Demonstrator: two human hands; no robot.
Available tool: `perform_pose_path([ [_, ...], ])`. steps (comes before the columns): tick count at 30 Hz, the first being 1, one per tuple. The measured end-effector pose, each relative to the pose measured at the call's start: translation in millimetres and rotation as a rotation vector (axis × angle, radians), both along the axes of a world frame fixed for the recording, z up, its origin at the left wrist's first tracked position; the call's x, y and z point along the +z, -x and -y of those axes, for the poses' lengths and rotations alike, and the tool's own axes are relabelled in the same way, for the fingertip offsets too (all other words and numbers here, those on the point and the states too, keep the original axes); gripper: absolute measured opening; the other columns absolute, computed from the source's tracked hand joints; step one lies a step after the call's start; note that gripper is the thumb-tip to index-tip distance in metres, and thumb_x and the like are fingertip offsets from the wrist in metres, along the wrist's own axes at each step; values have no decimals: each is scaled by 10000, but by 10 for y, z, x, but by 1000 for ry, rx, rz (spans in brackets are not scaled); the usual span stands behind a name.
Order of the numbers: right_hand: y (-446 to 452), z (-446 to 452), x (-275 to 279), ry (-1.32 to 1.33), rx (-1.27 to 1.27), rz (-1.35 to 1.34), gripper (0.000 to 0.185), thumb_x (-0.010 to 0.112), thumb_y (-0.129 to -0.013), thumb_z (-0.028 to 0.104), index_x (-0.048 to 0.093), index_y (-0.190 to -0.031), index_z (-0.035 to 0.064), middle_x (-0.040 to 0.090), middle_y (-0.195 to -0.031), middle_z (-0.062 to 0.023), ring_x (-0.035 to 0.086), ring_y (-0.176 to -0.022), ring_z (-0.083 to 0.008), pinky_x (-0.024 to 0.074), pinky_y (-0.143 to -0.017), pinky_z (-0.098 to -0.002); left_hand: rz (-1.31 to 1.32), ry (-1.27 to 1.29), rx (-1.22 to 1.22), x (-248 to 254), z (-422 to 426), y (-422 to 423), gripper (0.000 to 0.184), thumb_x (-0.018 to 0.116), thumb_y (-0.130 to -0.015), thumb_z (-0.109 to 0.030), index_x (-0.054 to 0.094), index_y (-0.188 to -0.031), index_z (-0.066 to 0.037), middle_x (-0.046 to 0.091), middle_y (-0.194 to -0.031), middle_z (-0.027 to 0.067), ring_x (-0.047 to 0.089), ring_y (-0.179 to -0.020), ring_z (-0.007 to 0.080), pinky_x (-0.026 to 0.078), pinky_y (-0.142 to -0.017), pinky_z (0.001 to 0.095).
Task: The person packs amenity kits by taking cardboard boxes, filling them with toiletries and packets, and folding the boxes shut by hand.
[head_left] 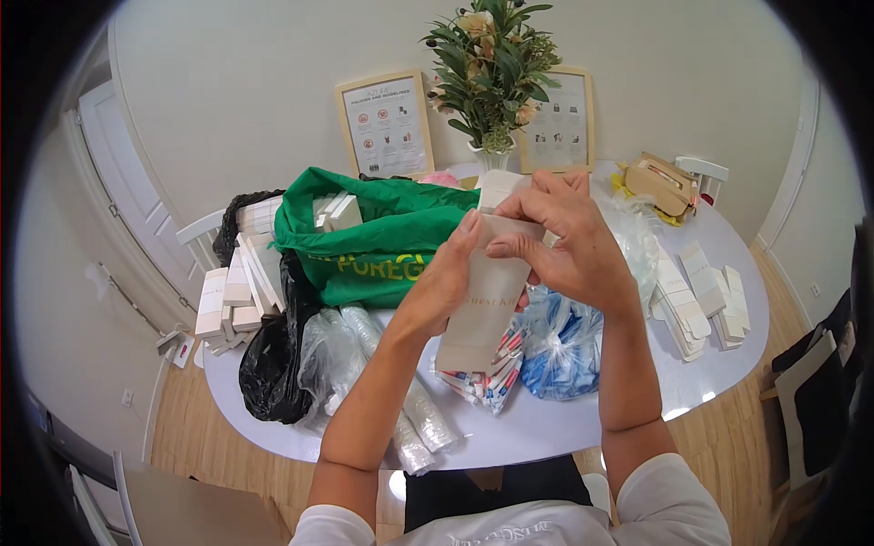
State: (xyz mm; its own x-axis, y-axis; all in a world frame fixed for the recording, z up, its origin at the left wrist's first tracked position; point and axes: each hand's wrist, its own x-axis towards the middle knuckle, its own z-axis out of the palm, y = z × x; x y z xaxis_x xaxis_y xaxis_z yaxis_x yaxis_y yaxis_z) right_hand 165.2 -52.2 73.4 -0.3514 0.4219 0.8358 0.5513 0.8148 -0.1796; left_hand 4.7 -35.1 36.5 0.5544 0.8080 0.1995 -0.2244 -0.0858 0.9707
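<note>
The slim box (487, 318) tilts over the glossy table (528, 428); fingers of the left hand (439, 278) clasp its side; those of the right hand (583, 246) pinch its upper end; pale oblong card, tan lettering.

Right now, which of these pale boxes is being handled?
The Guest Kit box, held by the left hand and right hand; the boxes piled at left and cartons at right lie untouched.

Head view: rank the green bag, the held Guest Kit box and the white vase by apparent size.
1. Green bag
2. Guest Kit box, looking bigger for being nearer the camera
3. White vase
</note>
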Motion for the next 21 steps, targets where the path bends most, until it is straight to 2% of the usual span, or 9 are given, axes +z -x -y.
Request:
perform_pose_path([
  [6,-72,-114,-46,-31,91,-17,178,705,-753,262,631,-782,102,555,-790,-21,454,-789,-183,263,-774,-339,-78,-87,83,-52,-29,-26,787,179,-882,-693,482,-1182,-32,636,-875,146,656,-686,221,550,-581,325],
  [9,-50,-92,-18,-85,-5,-76,200,722,-737,260,637,-798,90,553,-840,-42,447,-823,-200,294,-795,-356,50,8,163,19,22,-59,702,207,-919,-639,498,-1183,-57,632,-868,111,643,-724,196,536,-596,324],
  [11,-13,-139,-54,-111,-18,-266,196,736,-741,203,635,-821,55,545,-872,-55,488,-803,-177,399,-765,-344,187,-32,83,9,-57,4,720,232,-904,-656,479,-1208,-52,631,-898,117,646,-703,215,539,-590,325],
  [12,9,-167,-85,-107,-12,-275,196,736,-741,203,635,-821,55,545,-872,-55,488,-803,-177,399,-765,-344,178,-30,91,8,-60,16,720,232,-904,-656,479,-1208,-52,631,-898,117,646,-703,215,539,-590,325],
  [14,60,-218,-155,236,335,-468,184,734,-755,136,629,-856,24,578,-855,-58,548,-734,-133,481,-655,-277,209,-51,114,13,-55,27,733,252,-893,-666,460,-1224,-47,627,-907,122,648,-681,227,545,-588,326],
  [15,80,-203,-156,239,341,-473,184,734,-755,136,629,-856,24,578,-855,-58,548,-734,-133,481,-655,-277,203,-50,120,19,-45,26,733,252,-893,-666,460,-1224,-47,627,-907,122,648,-681,227,545,-588,326],
  [17,99,-156,-138,318,337,-506,168,723,-770,100,619,-858,2,616,-837,-68,581,-661,-105,490,-561,-239,195,-84,196,44,-14,0,740,258,-890,-668,448,-1232,-40,623,-908,127,647,-659,234,549,-577,324],
  [21,60,-160,-137,340,336,-496,241,740,-752,99,601,-925,5,645,-810,-66,584,-644,-100,496,-560,-239,153,-77,269,74,31,-46,752,258,-885,-678,444,-1235,-38,620,-900,132,647,-657,239,552,-570,327],
])
